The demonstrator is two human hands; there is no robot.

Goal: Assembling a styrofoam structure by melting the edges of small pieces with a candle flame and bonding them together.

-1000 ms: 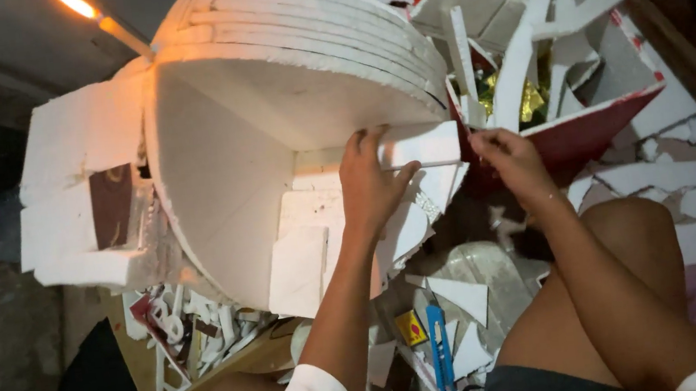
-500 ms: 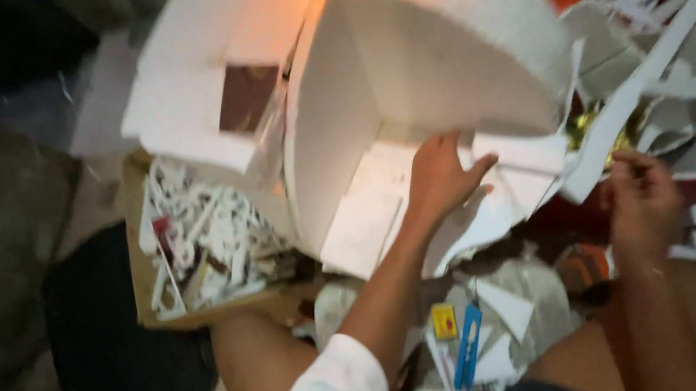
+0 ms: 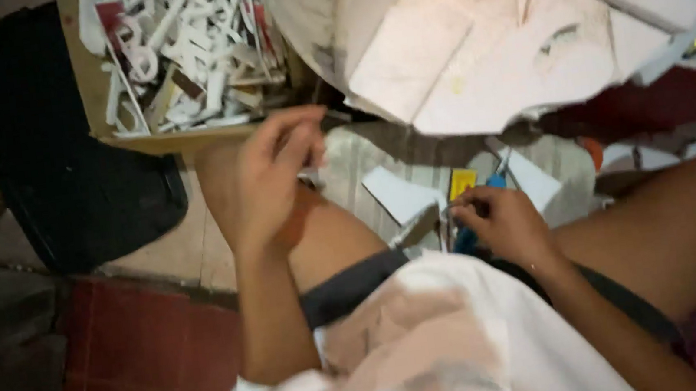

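- Head camera looks down at a blue cutter (image 3: 488,197) lying on the striped cloth (image 3: 362,163) between the person's two bare legs.
- It lies right at the fingertips (image 3: 460,209) of the right hand (image 3: 500,224). Those fingers are curled close together and pinch at something thin there. I cannot tell if they grip the cutter itself or a small scrap beside it.
- The cutter's long side runs up and away from those fingers, tipped a little to the right. Only its far end shows past the hand.
- The right hand is much nearer to it. The left hand (image 3: 272,182) is well off to the left, over the left knee.
- The left hand's fingers are bent and close to the thumb. They look like they hold nothing big. I cannot tell if a tiny bit is pinched in them.
- Just past the right fingers lies a small yellow card (image 3: 461,183). Left of it rests a white paper scrap (image 3: 398,194).
- Further from the fingers, a big white foam piece (image 3: 507,55) hangs over the cloth, with a dark red edge (image 3: 661,103) under it on the right.
- Far beyond the left fingers sits a cardboard box (image 3: 96,93) full of white cut-out shapes (image 3: 183,48).
- A black bag (image 3: 56,159) lies left of that box.
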